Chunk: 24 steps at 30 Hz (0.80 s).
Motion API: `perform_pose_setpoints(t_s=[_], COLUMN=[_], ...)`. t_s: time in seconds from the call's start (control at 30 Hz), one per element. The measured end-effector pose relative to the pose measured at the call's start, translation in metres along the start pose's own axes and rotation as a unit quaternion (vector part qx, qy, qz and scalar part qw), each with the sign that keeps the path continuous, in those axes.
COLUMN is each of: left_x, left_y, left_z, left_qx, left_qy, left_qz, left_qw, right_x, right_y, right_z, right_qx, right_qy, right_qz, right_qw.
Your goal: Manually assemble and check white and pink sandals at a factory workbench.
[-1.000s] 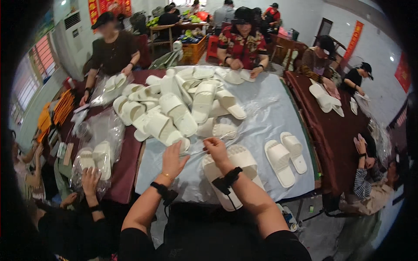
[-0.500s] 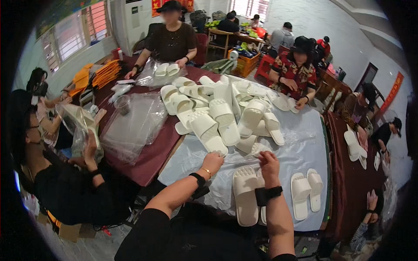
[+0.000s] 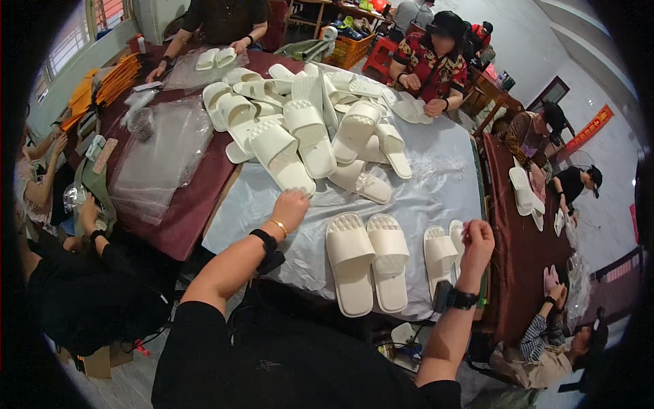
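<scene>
My left hand point(image 3: 291, 210) is closed, its fingertips at the near end of a cream slipper point(image 3: 281, 158) on the front of the heap. That slipper lies among several similar slippers, each with a broad strap and a bumpy footbed. Over to the right, my right hand point(image 3: 479, 238) is raised with fingers curled together; a tiny thing at its fingertips is too small to name. Below it, a smaller slipper pair point(image 3: 441, 252) is partly hidden by that hand and wrist. Between my arms a larger slipper pair point(image 3: 350, 255) lies side by side on the pale sheet.
Clear plastic bags point(image 3: 163, 150) lie on the dark red cloth point(image 3: 163, 235) at left, near a plastic cup point(image 3: 141, 125) and orange envelopes point(image 3: 112, 82). Co-workers surround the table; one across handles a slipper point(image 3: 411, 109). Another dark red table point(image 3: 507, 262) stands at right.
My right hand has moved right, from over the larger pair to the smaller pair. My left hand stays at the slipper's end. The view has shifted; the left co-worker's bagged slipper is no longer held up.
</scene>
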<state>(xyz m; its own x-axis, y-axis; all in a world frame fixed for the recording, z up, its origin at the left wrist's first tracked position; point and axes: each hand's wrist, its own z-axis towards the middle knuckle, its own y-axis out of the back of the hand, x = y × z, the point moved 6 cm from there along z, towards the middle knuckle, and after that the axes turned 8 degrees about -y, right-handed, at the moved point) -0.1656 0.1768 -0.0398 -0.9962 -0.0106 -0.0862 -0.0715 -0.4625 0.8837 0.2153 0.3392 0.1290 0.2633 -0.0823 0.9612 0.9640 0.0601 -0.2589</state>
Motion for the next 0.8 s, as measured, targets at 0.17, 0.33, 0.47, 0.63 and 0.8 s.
perform_pose_setpoints(t_s=[0.17,0.33,0.47,0.63,0.8], left_x=[-0.013,-0.058,-0.049,-0.064,-0.075], left_y=[0.026,0.037,0.028,0.024,0.009], left_z=[0.001,0.0,-0.006,-0.001,0.006], left_qx=[-0.06,0.047,0.033,0.032,0.078], left_qy=[0.016,-0.149,-0.093,-0.035,0.05], left_qz=[-0.076,-0.123,-0.138,-0.257,-0.323], left_qw=[0.995,0.98,0.986,0.965,0.942], right_x=[-0.009,-0.052,-0.095,-0.134,-0.157], right_y=[0.006,0.004,0.0,-0.015,-0.053], right_z=[-0.076,-0.128,-0.144,-0.149,-0.143], right_qx=[0.176,0.253,0.278,0.221,0.119], right_qy=[-0.069,-0.116,-0.104,-0.09,-0.04], right_qz=[-0.387,-0.518,-0.551,-0.606,-0.499], right_qw=[0.902,0.809,0.78,0.759,0.857])
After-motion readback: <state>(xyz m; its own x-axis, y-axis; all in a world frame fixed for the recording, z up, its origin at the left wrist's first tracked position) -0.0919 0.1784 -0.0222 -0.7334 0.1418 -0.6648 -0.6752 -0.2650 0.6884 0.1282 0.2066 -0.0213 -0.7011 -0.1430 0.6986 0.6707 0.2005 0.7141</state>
